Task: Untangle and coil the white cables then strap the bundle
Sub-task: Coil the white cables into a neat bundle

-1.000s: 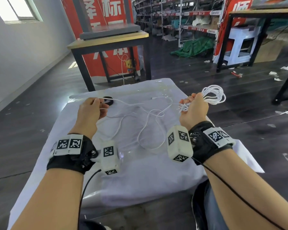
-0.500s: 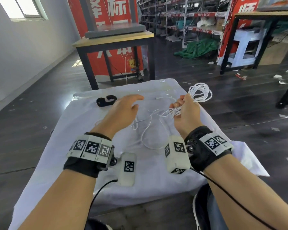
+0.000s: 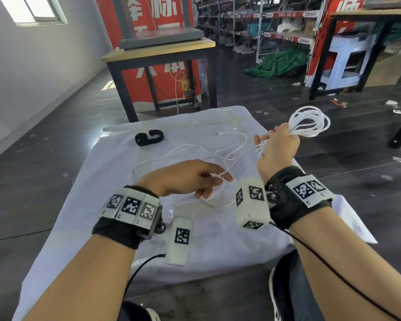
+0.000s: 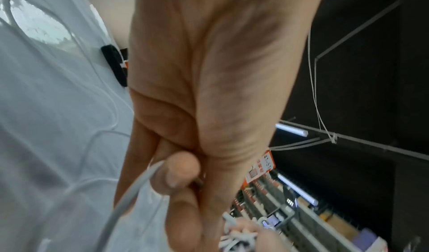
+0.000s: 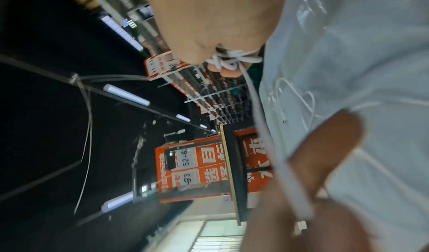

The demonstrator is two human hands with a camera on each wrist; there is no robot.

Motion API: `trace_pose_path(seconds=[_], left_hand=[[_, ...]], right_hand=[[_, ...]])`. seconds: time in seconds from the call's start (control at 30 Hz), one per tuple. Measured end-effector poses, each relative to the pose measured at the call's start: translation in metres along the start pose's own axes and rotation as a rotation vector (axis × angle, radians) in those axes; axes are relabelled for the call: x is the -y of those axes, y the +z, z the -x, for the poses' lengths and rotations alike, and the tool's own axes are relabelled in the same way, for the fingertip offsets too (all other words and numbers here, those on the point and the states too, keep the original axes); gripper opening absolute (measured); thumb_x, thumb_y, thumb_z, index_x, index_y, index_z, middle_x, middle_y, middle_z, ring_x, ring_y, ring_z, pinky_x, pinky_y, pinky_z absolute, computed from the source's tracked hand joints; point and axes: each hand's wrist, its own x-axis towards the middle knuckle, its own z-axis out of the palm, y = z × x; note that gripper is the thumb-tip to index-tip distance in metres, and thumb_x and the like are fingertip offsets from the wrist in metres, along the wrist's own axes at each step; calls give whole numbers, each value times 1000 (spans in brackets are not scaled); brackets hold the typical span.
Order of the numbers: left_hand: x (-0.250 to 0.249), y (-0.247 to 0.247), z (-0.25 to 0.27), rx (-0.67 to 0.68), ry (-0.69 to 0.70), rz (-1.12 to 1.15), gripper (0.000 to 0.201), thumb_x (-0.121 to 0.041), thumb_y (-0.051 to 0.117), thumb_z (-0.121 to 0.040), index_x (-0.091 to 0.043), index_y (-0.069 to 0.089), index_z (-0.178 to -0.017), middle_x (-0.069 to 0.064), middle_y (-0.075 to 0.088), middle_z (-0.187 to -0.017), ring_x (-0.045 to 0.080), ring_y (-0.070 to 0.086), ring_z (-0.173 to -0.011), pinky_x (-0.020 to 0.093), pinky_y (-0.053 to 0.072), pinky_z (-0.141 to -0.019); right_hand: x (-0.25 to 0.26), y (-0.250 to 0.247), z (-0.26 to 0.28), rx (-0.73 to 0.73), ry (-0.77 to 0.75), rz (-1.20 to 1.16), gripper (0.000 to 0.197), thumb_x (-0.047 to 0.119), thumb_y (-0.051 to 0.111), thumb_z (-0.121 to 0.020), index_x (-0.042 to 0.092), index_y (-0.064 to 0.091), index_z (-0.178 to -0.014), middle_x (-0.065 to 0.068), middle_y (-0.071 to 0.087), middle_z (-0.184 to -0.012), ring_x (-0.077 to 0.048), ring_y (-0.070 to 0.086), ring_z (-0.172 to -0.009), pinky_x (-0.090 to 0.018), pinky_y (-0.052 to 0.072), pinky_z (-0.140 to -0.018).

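Note:
My right hand (image 3: pixel 275 137) is raised over the table's right side and grips a coil of white cable (image 3: pixel 310 121), whose loops stick out beyond the fist. From the fist a loose strand (image 3: pixel 194 154) trails in curls across the white cloth. My left hand (image 3: pixel 214 181) hovers low at the centre and pinches that strand between thumb and fingers (image 4: pixel 181 168). In the right wrist view the coil (image 5: pixel 232 59) is bunched in the fist and the cable (image 5: pixel 262 120) runs down to the left fingers. A black strap (image 3: pixel 149 137) lies curled at the far left of the cloth.
The white cloth (image 3: pixel 116 172) covers a small low table with dark floor on all sides. A black-framed wooden table (image 3: pixel 157 49) stands just beyond it, another table (image 3: pixel 368 15) at the right. My knees sit at the near edge.
The left hand left the cable's far-left end by the strap, swung right toward the right hand, then dropped nearer and took the strand. The right hand rose and went right with the coil.

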Motion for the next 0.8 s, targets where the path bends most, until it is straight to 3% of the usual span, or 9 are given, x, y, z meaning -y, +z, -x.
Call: trace_pose_path(seconds=[0.1,0.2,0.3,0.37,0.47,0.53,0.6,0.7,0.8], left_hand=[[-6,-11,8,25,47,172,27,-20,49,-100,-27,66,-121,-3,55,-62,15,44,-57,17,50,-66],[-8,-21,16,-6,102,309,28,-19,49,-99,-23,67,-120,-8,40,-58,9,31,-49,26,56,-72],[-11,-26,21,-68,121,334,25,-24,52,-97,-25,70,-114,-6,39,-57,11,25,-51,19,37,-50],[-14,-24,21,-127,124,336,25,-34,58,-90,-26,73,-107,3,36,-58,11,22,-50,18,25,-45],[-17,-21,18,-291,124,310,20,-28,61,-90,-20,74,-102,-15,49,-48,5,29,-42,10,27,-44],[-14,-21,13,-416,137,284,16,-20,64,-91,-13,74,-100,-17,60,-58,-2,40,-41,5,31,-46],[-10,-22,10,-495,161,252,13,-20,68,-88,-12,75,-95,-13,68,-75,-7,52,-54,5,39,-54],[-1,-24,6,-572,167,163,8,-22,71,-85,-18,75,-90,-11,73,-86,-2,64,-79,15,49,-77],[4,-24,4,-619,159,124,6,-22,71,-85,-21,73,-90,-16,70,-82,-2,62,-73,20,49,-73]], right_hand=[[-9,1,-7,108,-136,392,25,28,40,-92,19,40,-69,1,35,-62,-12,34,-50,-27,33,-51],[-14,4,-3,292,-143,694,22,34,42,-84,22,40,-67,1,38,-63,-15,35,-54,-30,31,-54],[-17,5,5,451,-75,865,27,25,44,-95,17,44,-68,0,41,-63,-15,37,-51,-28,31,-48],[-19,6,14,557,-29,967,28,21,45,-96,11,45,-69,-3,43,-60,-17,38,-47,-27,31,-45],[-19,6,25,765,31,1096,29,22,49,-95,9,48,-69,-6,44,-56,-18,37,-43,-25,31,-44],[-17,5,32,859,121,1101,28,23,46,-97,10,51,-73,-3,45,-57,-15,36,-44,-24,31,-44],[-16,4,37,905,216,1064,32,29,42,-100,9,52,-77,0,44,-55,-13,34,-46,-22,30,-42],[-12,5,43,908,266,1027,57,58,33,-96,9,55,-77,1,45,-55,-13,36,-47,-20,33,-43],[-10,6,45,915,282,1055,72,71,26,-89,8,57,-80,0,47,-57,-13,38,-47,-21,36,-46]])
